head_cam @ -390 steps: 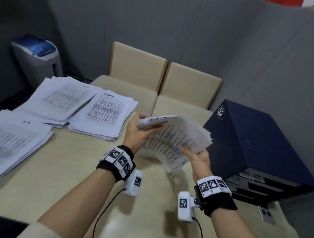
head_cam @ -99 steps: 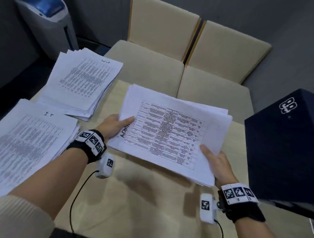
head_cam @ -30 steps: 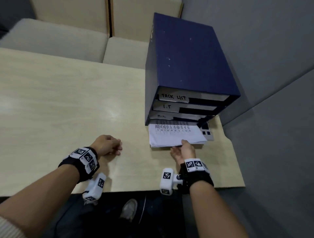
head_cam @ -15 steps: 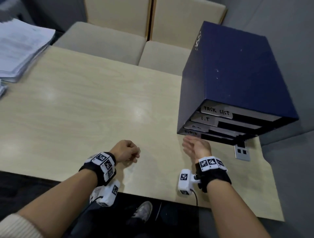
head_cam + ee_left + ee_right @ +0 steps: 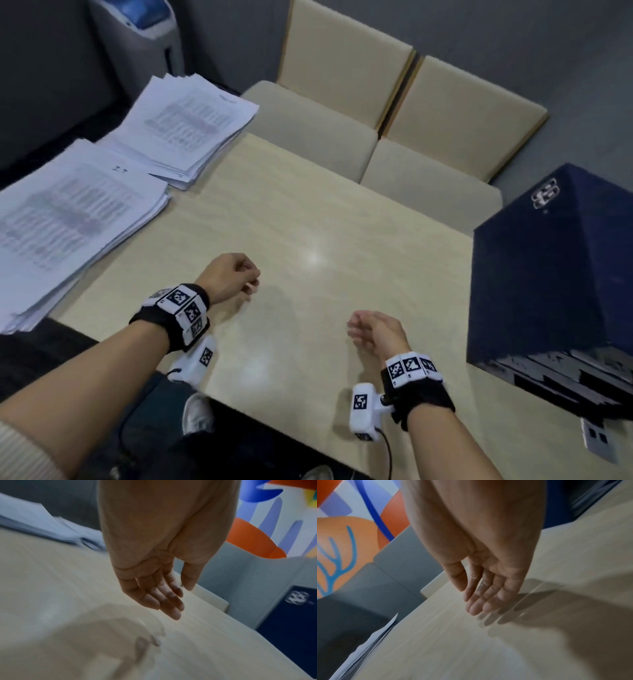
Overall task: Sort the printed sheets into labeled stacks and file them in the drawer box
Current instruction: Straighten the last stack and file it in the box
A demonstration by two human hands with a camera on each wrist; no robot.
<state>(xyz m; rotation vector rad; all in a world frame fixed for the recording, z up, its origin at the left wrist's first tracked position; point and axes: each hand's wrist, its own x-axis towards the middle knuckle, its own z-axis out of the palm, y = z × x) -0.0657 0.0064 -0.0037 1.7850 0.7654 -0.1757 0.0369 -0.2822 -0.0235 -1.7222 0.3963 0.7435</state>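
Two stacks of printed sheets lie on the table's left side: a near stack [image 5: 65, 219] and a far stack [image 5: 188, 126], the latter also at the left of the left wrist view [image 5: 42, 526]. The dark blue drawer box [image 5: 555, 284] stands at the right edge, its labelled drawers facing me. My left hand [image 5: 236, 277] hovers over the middle of the table, fingers loosely curled and empty [image 5: 164, 599]. My right hand [image 5: 370, 329] hangs relaxed and empty left of the box, fingers nearly straight [image 5: 479, 595].
The light wooden table [image 5: 308, 240] carries the stacks and box. Two beige padded seats [image 5: 359, 147] stand behind it. A grey and blue machine [image 5: 144, 31] sits at the far left. A power socket plate [image 5: 597, 440] lies in the table near the box's front.
My right hand has drawn back from the bottom drawer, which now holds the stack it pushed in. Both hands are empty and my view has swung left toward the paper stacks.
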